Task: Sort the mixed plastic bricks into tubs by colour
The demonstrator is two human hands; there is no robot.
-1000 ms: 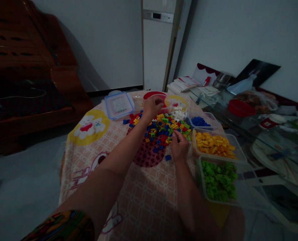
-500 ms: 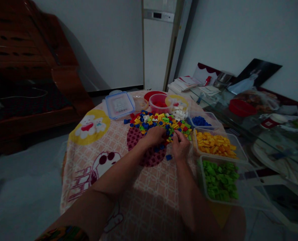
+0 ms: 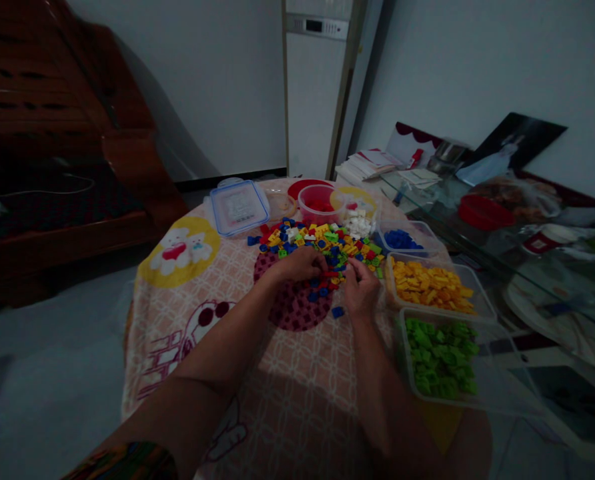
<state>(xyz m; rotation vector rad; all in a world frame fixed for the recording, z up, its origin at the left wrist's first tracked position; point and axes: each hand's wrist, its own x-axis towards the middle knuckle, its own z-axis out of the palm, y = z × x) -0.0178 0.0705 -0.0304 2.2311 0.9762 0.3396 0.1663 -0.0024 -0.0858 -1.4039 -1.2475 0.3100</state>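
Observation:
A heap of small mixed toy building bricks in red, yellow, blue, green and white lies mid-table. At its near edge my left hand is bent down with curled fingers close together; anything in its fingertips is hidden. A few red and blue bricks lie just below those fingers. My right hand is close by on the right, thumb and forefinger pinched at the heap's edge, on something too small to name. A single blue brick lies on the cloth left of the right wrist.
To the right stand clear boxes of green bricks, yellow bricks and blue bricks. White bricks, a pink tub and a blue-rimmed lid are behind the heap. A cluttered glass table adjoins on the right.
My left hand has drawn back slightly to the left, uncovering red and blue bricks beside its fingers. The right hand stays in nearly the same place.

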